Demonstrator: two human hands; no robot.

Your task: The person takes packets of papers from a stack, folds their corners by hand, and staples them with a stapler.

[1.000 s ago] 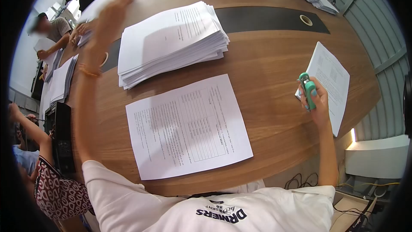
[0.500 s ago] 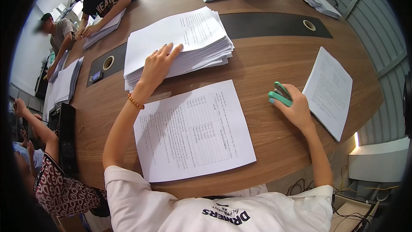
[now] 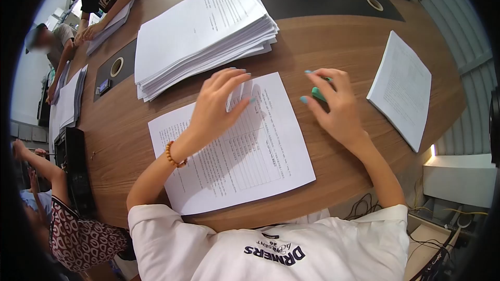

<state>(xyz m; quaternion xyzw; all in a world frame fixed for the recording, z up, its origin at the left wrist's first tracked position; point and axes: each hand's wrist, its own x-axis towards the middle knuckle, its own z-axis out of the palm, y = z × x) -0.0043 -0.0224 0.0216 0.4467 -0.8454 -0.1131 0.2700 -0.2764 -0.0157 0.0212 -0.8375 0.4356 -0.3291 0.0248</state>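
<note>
My left hand (image 3: 220, 105) hovers over a printed paper (image 3: 260, 166) with a table on it, fingers apart and holding nothing. Beyond it stands a thick stack of printed sheets (image 3: 200, 31), not touched by the hand. To the right of the paper, my right hand (image 3: 337, 105) is above a green stapler (image 3: 319, 94). Its thumb and fingers are spread apart around the stapler, which is partly hidden beneath them. Whether a finger still touches the stapler I cannot tell.
A thinner pile of printed sheets (image 3: 403, 86) lies at the right of the wooden table (image 3: 333, 36). People handle papers at the far left. A black case (image 3: 75, 171) sits by the left edge, and a small device (image 3: 104, 86) lies near a cable hole.
My left hand has left the tall stack and come down over the printed paper. My right hand has moved slightly left and up and opened from around the stapler. The view has tilted down.
</note>
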